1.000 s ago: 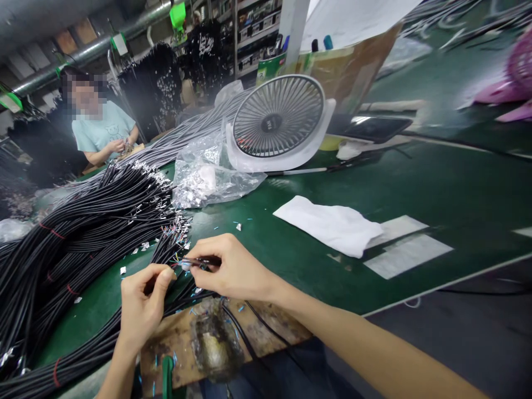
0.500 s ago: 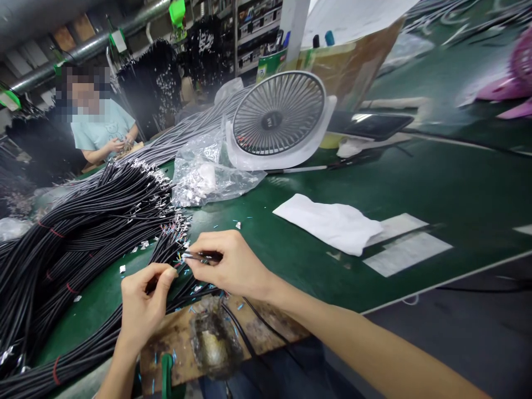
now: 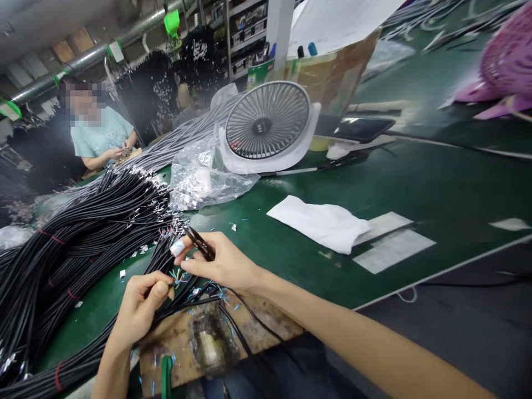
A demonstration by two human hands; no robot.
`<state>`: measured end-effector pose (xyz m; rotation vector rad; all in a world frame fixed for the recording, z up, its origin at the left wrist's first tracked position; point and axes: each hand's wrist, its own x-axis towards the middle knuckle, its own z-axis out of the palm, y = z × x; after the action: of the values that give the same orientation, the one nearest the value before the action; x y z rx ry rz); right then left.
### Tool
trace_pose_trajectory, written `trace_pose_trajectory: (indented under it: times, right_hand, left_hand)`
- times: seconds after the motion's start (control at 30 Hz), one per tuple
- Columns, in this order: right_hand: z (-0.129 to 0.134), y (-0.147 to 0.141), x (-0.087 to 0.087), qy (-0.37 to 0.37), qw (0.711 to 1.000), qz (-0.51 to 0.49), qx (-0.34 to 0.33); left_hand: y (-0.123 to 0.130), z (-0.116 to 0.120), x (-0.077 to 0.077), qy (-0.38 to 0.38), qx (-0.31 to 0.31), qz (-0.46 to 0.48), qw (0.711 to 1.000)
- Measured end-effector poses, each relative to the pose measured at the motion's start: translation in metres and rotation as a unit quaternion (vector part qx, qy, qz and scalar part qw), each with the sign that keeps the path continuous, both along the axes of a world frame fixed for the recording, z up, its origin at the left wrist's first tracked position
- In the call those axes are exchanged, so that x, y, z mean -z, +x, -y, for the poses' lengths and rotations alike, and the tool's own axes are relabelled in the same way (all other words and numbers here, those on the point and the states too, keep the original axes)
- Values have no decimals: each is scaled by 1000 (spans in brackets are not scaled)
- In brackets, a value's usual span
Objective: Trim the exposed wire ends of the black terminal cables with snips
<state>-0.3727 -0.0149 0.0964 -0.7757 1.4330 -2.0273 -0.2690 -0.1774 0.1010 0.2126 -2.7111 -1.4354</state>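
My left hand [image 3: 143, 305] pinches the end of a black cable, whose thin coloured wires [image 3: 178, 277] fan out past the fingertips. Just to the right and above, my right hand [image 3: 220, 257] holds dark tweezers [image 3: 200, 244] in its palm, tips pointing up and left and slightly apart. White tape wraps a fingertip of that hand. Beneath both hands is a stained wooden board [image 3: 166, 338] with a taped metal block [image 3: 211, 341] and blue wire scraps on it.
Bundled black cables [image 3: 95, 216] cover the left side. A plastic bag [image 3: 199, 183], a round fan [image 3: 268, 124], a white cloth [image 3: 318, 221] and a phone [image 3: 361, 128] lie beyond. A person [image 3: 103, 133] sits at the far left. A pink object [image 3: 507, 61] stands at right.
The tweezers have come away from the wires and now point upward. My left hand is slightly lower, and the coloured wires are spread in plain sight. The camera view has shifted a little.
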Motion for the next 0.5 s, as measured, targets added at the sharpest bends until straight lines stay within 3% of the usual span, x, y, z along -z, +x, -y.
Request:
trace_pose_trajectory:
  times: [0.17, 0.5]
  right_hand:
    - [-7, 1, -3, -60, 996, -47, -51]
    - [-6, 1, 0, -22, 1000, -9, -13]
  left_hand:
    - [-1, -5, -3, -5, -6, 12, 1000]
    - [-2, -8, -8, -13, 1, -5, 1000]
